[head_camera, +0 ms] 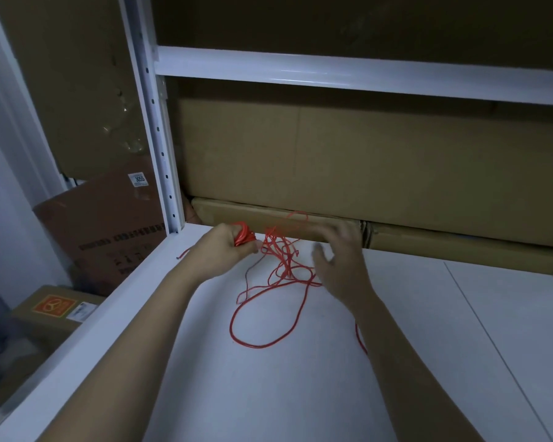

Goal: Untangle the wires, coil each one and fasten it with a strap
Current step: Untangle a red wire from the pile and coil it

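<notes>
A small coil of red wire (pixel 244 238) is gripped in the left hand (pixel 227 247) near the shelf's (pixel 300 393) back-left corner, the right hand (pixel 339 263) spread, empty, over the loose tangle, where hasty pulling could tighten knots.

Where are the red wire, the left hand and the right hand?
red wire (pixel 255 344): head view, on the big loose loop.
left hand (pixel 227 247): head view, back of hand, gripping the coil.
right hand (pixel 339 266): head view, back of hand.

L hand (pixel 229 247) fingers curled gripping, R hand (pixel 340 260) fingers spread, blurred
</notes>
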`<state>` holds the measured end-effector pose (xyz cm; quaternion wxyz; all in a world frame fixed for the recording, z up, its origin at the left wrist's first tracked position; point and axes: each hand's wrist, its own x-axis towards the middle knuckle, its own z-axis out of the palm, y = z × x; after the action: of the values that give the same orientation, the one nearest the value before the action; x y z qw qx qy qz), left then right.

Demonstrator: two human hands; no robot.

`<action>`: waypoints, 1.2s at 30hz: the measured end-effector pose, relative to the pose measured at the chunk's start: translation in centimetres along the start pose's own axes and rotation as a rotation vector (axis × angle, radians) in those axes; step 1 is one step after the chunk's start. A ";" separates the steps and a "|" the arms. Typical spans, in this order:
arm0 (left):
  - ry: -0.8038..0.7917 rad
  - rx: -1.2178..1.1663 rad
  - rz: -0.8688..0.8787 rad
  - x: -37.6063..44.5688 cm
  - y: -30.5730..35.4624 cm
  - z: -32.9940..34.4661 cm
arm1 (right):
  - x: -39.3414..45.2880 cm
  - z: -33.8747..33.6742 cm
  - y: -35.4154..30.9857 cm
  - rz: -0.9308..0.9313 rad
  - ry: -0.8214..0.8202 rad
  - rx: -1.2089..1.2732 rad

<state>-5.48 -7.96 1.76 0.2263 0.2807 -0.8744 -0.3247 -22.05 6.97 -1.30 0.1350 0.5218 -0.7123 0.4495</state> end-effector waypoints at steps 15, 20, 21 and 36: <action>0.117 -0.084 -0.052 -1.5 0.1 0.5 | 0.5 1.1 3.3 0.362 0.011 -0.025; 0.159 0.022 -0.081 -1.3 0.5 2.1 | -0.4 1.5 2.7 0.353 -0.028 -0.281; 0.150 0.023 -0.087 -1.2 0.6 2.4 | -0.5 1.5 2.1 0.251 0.030 -0.267; 0.096 -0.169 0.006 -0.4 2.3 4.3 | -0.4 0.6 1.5 0.149 0.015 0.033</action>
<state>-8.45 -4.39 0.28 0.2916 0.2732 -0.8328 -0.3830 -23.02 6.79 -2.64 0.0982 0.4662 -0.7406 0.4738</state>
